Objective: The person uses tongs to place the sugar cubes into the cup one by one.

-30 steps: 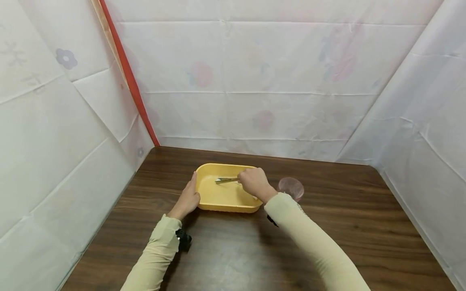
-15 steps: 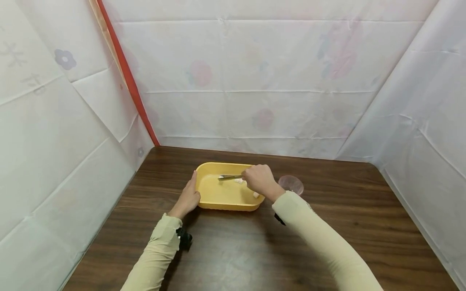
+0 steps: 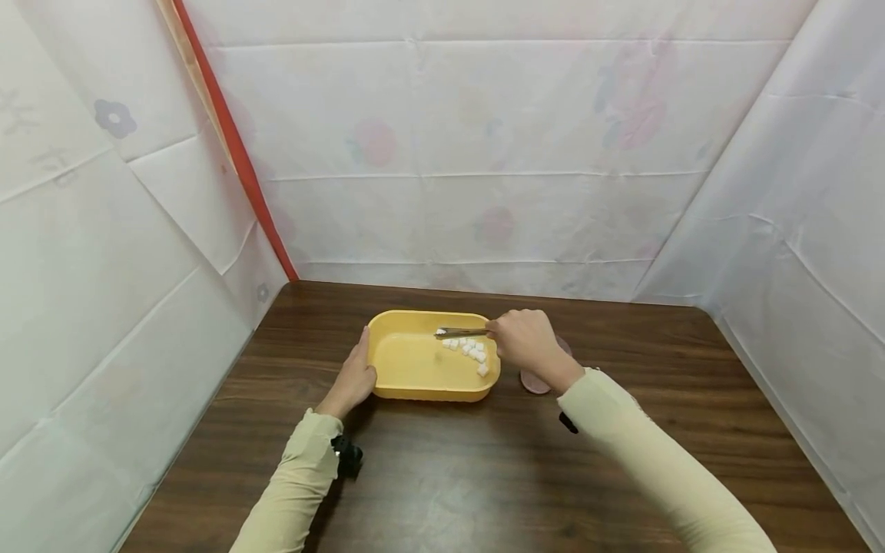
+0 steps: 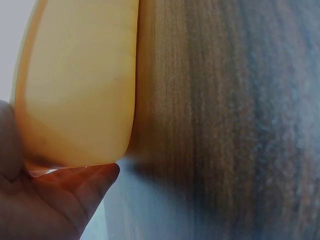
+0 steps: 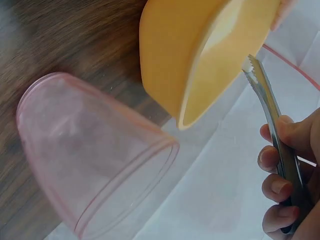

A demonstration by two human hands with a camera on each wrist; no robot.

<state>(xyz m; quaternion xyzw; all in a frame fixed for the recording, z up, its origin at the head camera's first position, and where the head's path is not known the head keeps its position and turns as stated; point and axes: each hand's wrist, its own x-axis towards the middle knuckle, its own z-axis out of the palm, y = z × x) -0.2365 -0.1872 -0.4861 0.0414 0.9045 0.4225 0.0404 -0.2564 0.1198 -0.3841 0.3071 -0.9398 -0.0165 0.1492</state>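
Note:
My left hand (image 3: 351, 382) grips the left end of a yellow plastic tray (image 3: 432, 394), with fingers along the end wall and thumb at the near corner. In the left wrist view that hand (image 4: 55, 197) lies against the tray's corner (image 4: 82, 100). My right hand (image 3: 528, 343) holds metal tongs (image 3: 463, 332) over the tray. A small white cube (image 5: 247, 65) sits between the serrated tips of the tongs (image 5: 274, 112). Several white cubes (image 3: 469, 348) lie in the tray's right part. A clear pink cup (image 3: 535, 382) stands right of the tray, partly hidden by my right hand.
In the right wrist view the cup (image 5: 95, 155) shows its open rim beside the tray. Dark wooden table (image 3: 442, 468) lies under everything. White patterned sheets (image 3: 442, 223) hang behind and on both sides, with a red strip (image 3: 238, 153) at the back left.
My right hand has moved right with the tongs and the white cube, uncovering the cubes in the tray and covering more of the cup. My left hand stays on the tray.

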